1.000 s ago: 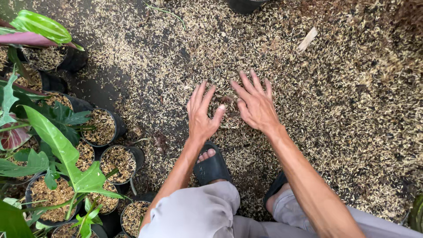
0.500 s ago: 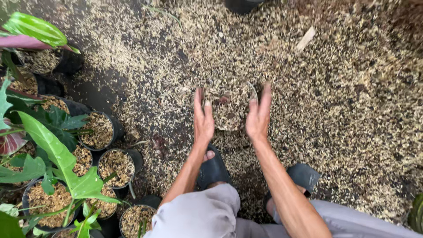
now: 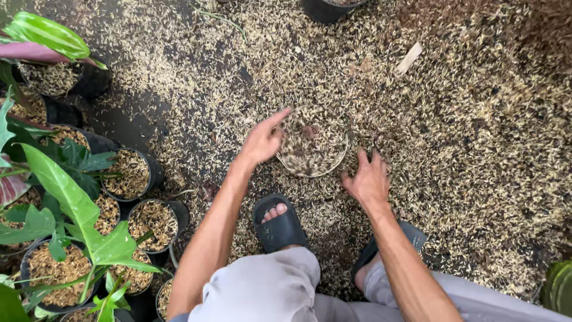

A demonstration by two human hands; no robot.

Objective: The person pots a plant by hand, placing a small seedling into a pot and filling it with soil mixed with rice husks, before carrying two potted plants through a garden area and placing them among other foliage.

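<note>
A small round pot (image 3: 311, 146), filled with rice husk mix, is sitting on the husk-covered ground (image 3: 465, 131) just ahead of a black sandal (image 3: 280, 223). Its left rim is being touched by the left hand (image 3: 262, 140), fingers loosely spread, nothing pinched. The right hand (image 3: 369, 179) is being rested on the husks just beside it, fingers splayed. Potted plants (image 3: 77, 197) are being crowded in at the left.

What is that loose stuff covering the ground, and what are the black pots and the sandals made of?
The ground cover looks like dry husks or chaff: thin, pale and brown flakes, matte. The same stuff fills the round pot beside the left hand. The black pots seem thin plastic, smooth and slightly glossy at the rim. The sandal looks like moulded rubber or foam, matte black.
</note>
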